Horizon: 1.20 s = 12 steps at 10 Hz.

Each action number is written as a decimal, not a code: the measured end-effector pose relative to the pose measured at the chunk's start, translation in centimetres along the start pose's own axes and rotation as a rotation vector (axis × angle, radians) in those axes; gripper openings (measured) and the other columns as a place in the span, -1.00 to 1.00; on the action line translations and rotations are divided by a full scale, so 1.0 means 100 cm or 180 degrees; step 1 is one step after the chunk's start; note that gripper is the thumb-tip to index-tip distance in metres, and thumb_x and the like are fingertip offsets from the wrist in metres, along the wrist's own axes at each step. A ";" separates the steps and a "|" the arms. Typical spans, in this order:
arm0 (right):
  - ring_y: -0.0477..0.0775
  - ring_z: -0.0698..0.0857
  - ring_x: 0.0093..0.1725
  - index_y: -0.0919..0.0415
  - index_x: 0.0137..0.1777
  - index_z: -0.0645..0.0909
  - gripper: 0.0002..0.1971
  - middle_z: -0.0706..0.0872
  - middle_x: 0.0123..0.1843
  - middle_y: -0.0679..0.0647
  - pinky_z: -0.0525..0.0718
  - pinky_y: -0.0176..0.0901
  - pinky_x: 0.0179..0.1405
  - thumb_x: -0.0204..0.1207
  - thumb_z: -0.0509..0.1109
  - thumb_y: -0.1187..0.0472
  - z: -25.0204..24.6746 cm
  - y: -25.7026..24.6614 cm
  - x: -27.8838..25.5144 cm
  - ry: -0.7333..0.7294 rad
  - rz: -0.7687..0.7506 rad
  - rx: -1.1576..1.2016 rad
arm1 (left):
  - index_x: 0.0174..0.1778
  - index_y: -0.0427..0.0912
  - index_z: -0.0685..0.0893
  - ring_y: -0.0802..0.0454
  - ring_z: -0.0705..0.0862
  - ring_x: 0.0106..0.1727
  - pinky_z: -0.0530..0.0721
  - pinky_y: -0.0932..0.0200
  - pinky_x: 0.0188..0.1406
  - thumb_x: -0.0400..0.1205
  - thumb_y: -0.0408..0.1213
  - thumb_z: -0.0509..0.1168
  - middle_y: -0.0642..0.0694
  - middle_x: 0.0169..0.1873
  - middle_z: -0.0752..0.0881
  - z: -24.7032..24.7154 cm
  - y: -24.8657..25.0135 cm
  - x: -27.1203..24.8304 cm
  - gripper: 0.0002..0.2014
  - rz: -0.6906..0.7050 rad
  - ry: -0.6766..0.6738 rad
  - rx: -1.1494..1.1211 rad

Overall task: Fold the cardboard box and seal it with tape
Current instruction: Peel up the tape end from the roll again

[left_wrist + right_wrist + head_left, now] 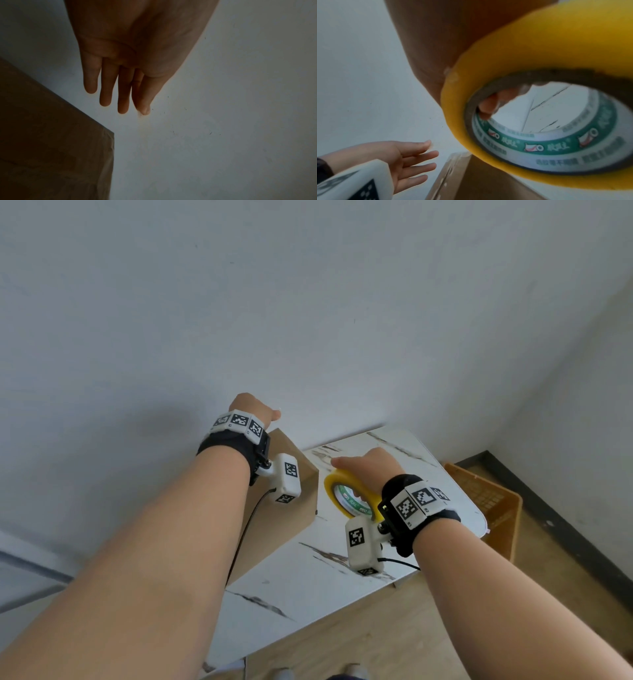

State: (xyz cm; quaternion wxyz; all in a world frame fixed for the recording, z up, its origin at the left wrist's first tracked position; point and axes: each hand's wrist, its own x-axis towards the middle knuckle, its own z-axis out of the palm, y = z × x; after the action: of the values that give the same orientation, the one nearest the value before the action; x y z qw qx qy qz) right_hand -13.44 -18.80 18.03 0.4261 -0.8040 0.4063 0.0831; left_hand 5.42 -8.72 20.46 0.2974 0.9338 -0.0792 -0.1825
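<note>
The brown cardboard box (274,529) stands on the white marble table (308,587), partly behind my left forearm. My left hand (255,409) hovers above the box's far top edge with straight fingers and holds nothing. In the left wrist view the left hand (120,94) is clear of the box corner (51,148). My right hand (371,465) grips a yellow tape roll (346,491) just right of the box. In the right wrist view the fingers (488,106) curl through the core of the tape roll (513,70). A clear tape strip (447,174) runs along the box seam.
An orange plastic basket (493,508) sits on the wooden floor beyond the table's right edge. A plain white wall (308,302) rises directly behind the table and box. The table's front edge is near my feet.
</note>
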 end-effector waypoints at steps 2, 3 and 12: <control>0.14 0.64 -0.36 0.16 -0.42 0.51 -0.65 0.65 -0.33 0.15 0.65 -0.12 -0.28 0.40 0.43 -0.08 0.010 -0.004 0.006 0.0209 0.0200 0.0217 | -0.08 -0.36 0.75 -0.14 0.79 -0.01 0.72 -0.06 0.16 0.48 -0.13 0.45 -0.23 -0.06 0.82 0.010 -0.025 0.027 -0.69 -0.0015 -0.0284 -0.0360; 0.09 0.66 -0.38 0.13 -0.36 0.53 -0.65 0.66 -0.37 0.08 0.72 -0.14 -0.26 0.38 0.48 -0.13 0.016 -0.006 0.012 0.0209 0.0267 0.0256 | -0.28 -0.29 0.69 -0.15 0.80 -0.04 0.71 -0.09 0.14 0.48 -0.27 0.40 -0.26 -0.08 0.82 0.011 -0.029 0.026 -0.86 0.0048 -0.0367 -0.0555; 0.17 0.80 -0.22 0.13 0.03 0.71 -0.77 0.80 -0.20 0.18 0.81 0.00 -0.04 0.40 0.39 0.14 0.017 -0.014 0.008 -0.0551 -0.0882 -0.2377 | -0.14 -0.34 0.65 -0.23 0.67 0.09 0.54 0.10 0.01 0.55 -0.05 0.42 -0.25 0.12 0.72 0.033 -0.032 0.049 -0.64 0.0016 -0.0414 0.0150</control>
State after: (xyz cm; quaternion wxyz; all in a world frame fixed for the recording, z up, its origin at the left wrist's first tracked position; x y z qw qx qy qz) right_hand -11.55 -17.51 17.44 0.1446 -0.9406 0.1987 0.2341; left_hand 8.77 -9.10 14.71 0.2701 0.9265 -0.1049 -0.2402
